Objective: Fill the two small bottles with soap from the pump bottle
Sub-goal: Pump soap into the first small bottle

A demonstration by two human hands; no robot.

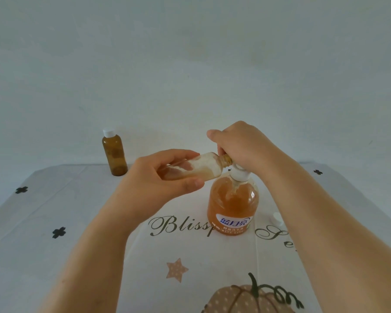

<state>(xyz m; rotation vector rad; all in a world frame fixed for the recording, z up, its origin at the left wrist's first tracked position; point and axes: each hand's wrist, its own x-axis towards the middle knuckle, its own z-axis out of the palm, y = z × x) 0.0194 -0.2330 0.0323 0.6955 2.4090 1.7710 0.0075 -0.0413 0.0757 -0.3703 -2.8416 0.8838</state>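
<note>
Printed tablecloth (77,245), amber pump bottle (233,206), frothy small bottle (203,168)

right hand (242,145) hides pump nozzle.

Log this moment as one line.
left hand: holds small bottle tilted at pump | right hand: on pump bottle | capped bottle: standing apart

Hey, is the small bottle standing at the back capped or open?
Capped: the back small bottle stands upright on the tablecloth, its white cap on.
</note>
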